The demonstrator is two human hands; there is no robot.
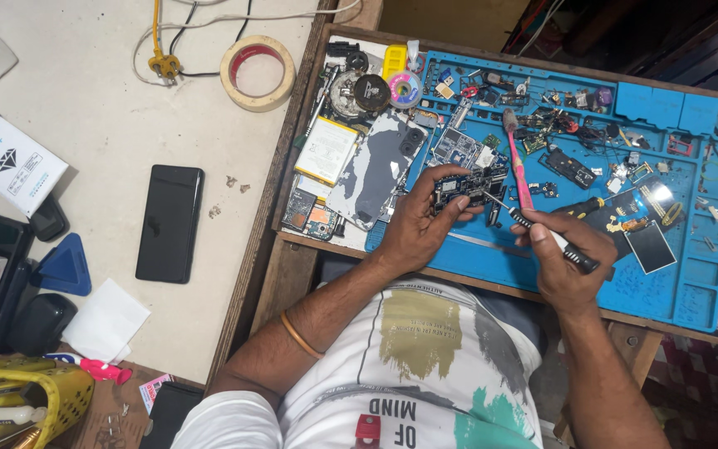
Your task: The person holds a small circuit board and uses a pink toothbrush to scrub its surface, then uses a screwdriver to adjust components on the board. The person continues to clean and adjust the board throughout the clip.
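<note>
A blue repair mat covers the tabletop, keeping loose parts sorted. The left hand clamps a phone circuit board steady above it, while the right hand grips a precision screwdriver, tip seemingly touching the board.

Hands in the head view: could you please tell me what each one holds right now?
Left hand: closed on a circuit board.
Right hand: closed on a screwdriver.
</note>
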